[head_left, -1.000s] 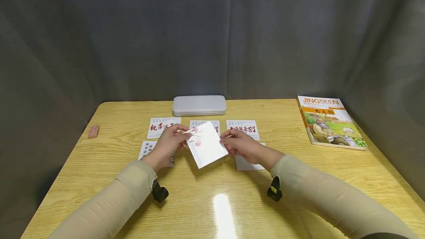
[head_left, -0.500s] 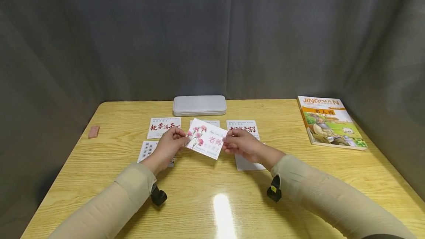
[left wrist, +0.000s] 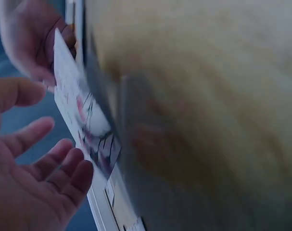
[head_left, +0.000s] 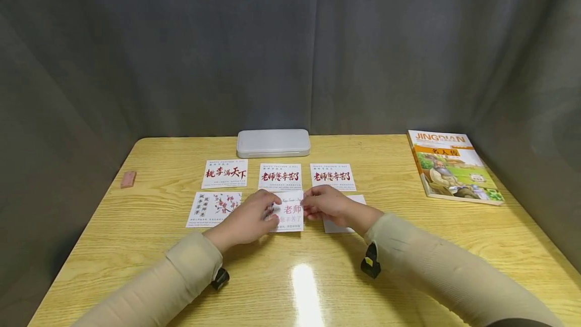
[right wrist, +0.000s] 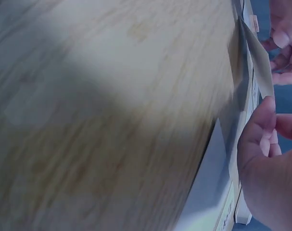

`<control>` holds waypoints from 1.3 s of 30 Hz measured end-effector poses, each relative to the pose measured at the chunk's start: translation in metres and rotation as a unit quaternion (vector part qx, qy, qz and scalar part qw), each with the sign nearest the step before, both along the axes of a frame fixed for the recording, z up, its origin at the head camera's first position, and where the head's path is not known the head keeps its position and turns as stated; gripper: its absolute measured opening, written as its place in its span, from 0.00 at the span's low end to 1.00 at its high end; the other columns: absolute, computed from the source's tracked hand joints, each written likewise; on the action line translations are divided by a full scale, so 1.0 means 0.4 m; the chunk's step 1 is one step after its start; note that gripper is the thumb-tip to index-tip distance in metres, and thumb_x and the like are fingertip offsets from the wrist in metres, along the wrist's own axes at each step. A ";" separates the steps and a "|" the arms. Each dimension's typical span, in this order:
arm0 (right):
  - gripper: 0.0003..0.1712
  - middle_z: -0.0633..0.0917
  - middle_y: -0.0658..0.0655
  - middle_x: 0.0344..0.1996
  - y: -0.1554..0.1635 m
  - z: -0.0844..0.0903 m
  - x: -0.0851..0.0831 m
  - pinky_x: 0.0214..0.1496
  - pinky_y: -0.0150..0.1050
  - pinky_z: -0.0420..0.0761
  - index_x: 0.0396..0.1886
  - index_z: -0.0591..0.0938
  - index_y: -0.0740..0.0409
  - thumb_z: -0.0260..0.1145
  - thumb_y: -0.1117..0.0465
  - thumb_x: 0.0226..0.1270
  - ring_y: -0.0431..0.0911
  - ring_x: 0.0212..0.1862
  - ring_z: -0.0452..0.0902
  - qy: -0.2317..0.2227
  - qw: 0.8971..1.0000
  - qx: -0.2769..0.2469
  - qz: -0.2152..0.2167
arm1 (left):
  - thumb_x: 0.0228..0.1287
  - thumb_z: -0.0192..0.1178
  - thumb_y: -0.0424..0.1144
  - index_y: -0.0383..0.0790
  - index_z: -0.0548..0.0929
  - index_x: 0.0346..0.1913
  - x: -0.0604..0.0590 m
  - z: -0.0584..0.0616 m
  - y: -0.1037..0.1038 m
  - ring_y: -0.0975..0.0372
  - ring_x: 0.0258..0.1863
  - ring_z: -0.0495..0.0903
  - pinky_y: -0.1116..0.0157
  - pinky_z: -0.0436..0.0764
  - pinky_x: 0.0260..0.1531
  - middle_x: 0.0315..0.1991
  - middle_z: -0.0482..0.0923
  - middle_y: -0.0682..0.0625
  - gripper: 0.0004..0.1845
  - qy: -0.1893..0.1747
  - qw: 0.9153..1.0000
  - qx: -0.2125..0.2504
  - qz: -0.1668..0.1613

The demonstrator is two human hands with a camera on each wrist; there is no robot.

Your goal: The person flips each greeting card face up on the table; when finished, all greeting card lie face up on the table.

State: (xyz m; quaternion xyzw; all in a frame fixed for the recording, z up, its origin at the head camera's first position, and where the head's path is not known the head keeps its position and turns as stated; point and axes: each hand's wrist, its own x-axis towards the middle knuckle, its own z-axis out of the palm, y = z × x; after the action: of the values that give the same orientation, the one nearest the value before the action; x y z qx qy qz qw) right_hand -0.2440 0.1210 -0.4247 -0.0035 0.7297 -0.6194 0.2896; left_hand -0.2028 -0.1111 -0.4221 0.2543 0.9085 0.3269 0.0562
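Pink-lettered card (head_left: 291,212) low over the desk (head_left: 150,246), middle of the near row. Left hand (head_left: 247,218) grip relaxed, fingers loosely straight at its left edge. Right hand (head_left: 324,203) grip pinches its right edge.

Beige long sleeves (head_left: 190,266), bare hands, black wrist-mounted cameras (head_left: 369,262).

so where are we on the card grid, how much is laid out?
Done: three red-lettered cards in the back row and the blossom card at front left lie face up. In hand: the left hand and right hand are setting the flower card at front middle. Left: the blank white card at front right shows no print.
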 end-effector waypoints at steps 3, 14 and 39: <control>0.02 0.81 0.56 0.27 -0.006 -0.004 0.002 0.33 0.30 0.81 0.39 0.76 0.66 0.59 0.71 0.75 0.41 0.29 0.79 -0.001 1.000 0.009 -0.001 | 0.67 0.63 0.35 0.36 0.83 0.60 0.011 -0.005 0.008 0.51 0.54 0.75 0.51 0.77 0.56 0.55 0.77 0.43 0.20 0.017 0.998 -0.049 -0.034; 0.10 0.83 0.57 0.30 -0.007 -0.005 0.007 0.37 0.32 0.84 0.51 0.77 0.73 0.58 0.70 0.76 0.41 0.31 0.81 0.009 0.999 0.034 -0.003 | 0.67 0.62 0.39 0.36 0.82 0.65 0.013 -0.014 0.022 0.48 0.56 0.74 0.50 0.77 0.58 0.58 0.76 0.38 0.24 0.028 0.990 -0.123 -0.068; 0.29 0.83 0.53 0.42 0.326 0.071 0.021 0.45 0.32 0.83 0.71 0.63 0.80 0.56 0.64 0.80 0.37 0.41 0.81 0.051 0.996 0.050 -0.044 | 0.70 0.63 0.46 0.37 0.79 0.67 0.004 0.027 0.084 0.44 0.68 0.69 0.46 0.70 0.67 0.67 0.72 0.36 0.26 0.031 0.984 -0.162 -0.062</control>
State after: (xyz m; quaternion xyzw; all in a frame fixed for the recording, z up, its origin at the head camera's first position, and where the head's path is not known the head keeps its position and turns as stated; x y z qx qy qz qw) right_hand -0.2357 0.2513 -0.3962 0.0115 0.7730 -0.5934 0.2239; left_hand -0.2011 -0.0777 -0.4115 0.3078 0.9332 0.1632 0.0883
